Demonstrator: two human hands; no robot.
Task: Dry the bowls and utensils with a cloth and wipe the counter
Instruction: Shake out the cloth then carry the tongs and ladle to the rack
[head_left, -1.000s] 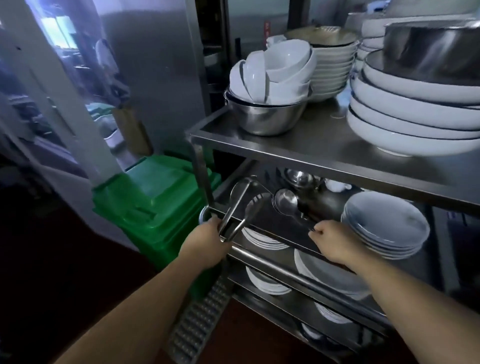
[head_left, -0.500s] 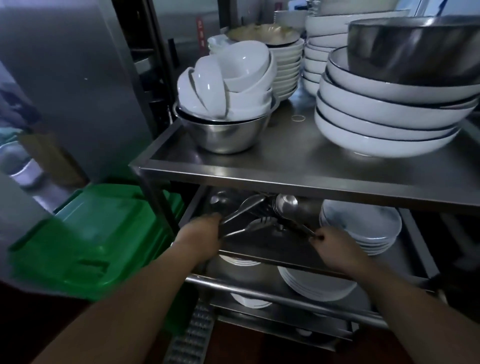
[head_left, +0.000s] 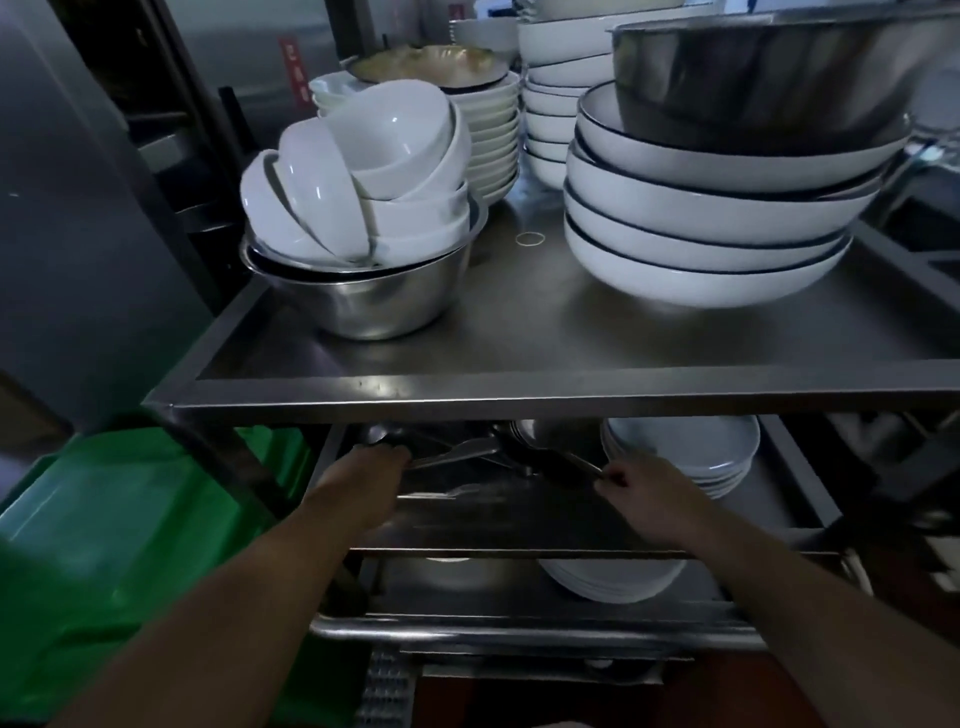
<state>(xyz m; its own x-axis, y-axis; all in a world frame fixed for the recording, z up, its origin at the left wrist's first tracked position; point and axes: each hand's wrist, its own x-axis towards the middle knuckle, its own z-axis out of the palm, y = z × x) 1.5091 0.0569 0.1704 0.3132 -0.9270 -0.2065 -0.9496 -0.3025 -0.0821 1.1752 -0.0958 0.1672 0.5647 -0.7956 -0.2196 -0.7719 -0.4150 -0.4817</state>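
Observation:
Both my hands reach into the middle shelf (head_left: 519, 525) of a steel trolley. My left hand (head_left: 371, 467) is closed around the handle end of metal tongs (head_left: 457, 451), whose arms point right. My right hand (head_left: 639, 486) pinches the thin handle of a steel ladle (head_left: 545, 452) lying on that shelf; its bowl is partly hidden under the top shelf's edge. On the top shelf (head_left: 519, 338) white bowls (head_left: 363, 176) are piled in a steel mixing bowl (head_left: 374, 301). No cloth is in sight.
Wide white dishes (head_left: 701, 228) stacked on the right of the top shelf carry a large steel basin (head_left: 769, 67). Plate stacks (head_left: 493, 130) stand behind. White plates (head_left: 685, 447) sit on the middle shelf, more plates (head_left: 608, 579) below. A green bin (head_left: 104, 545) stands left of the trolley.
My view has swung right and up onto the trolley's top. My left hand has lowered the tongs from upright to lying flat inside the middle shelf. My right hand stays on the ladle handle.

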